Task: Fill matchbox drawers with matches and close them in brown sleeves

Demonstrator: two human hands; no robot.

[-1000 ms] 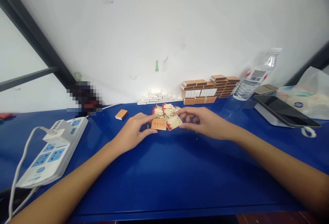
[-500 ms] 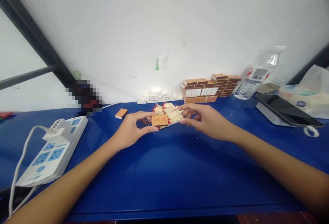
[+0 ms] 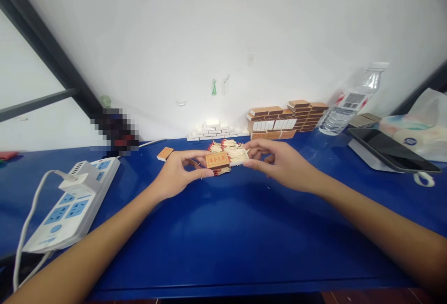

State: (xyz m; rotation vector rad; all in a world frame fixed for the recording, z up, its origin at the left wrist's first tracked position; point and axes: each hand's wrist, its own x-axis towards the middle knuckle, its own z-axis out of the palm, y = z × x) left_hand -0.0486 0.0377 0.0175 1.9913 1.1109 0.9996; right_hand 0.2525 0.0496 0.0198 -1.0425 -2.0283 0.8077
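Observation:
My left hand (image 3: 181,171) pinches an orange matchbox sleeve (image 3: 217,159) with red characters on its top. From the sleeve's right end sticks out a white tray full of matches (image 3: 238,156), its outer end held between the thumb and fingers of my right hand (image 3: 267,157). Sleeve and tray are joined, the tray partly inside. Behind and beneath them lies a pile of loose red-tipped matches (image 3: 226,145) on the blue table (image 3: 223,239). A closed matchbox (image 3: 165,153) rests left of my left hand.
Against the wall stand stacked white trays (image 3: 213,131) and stacked matchboxes (image 3: 272,122). To the right are a plastic bottle (image 3: 344,101), a phone (image 3: 391,148) and a tissue pack (image 3: 405,131). A power strip (image 3: 77,206) with a white cable lies at the left.
The sleeve has risen slightly and shifted a little left at its near edge, showing more matches below it. Both hands keep their hold.

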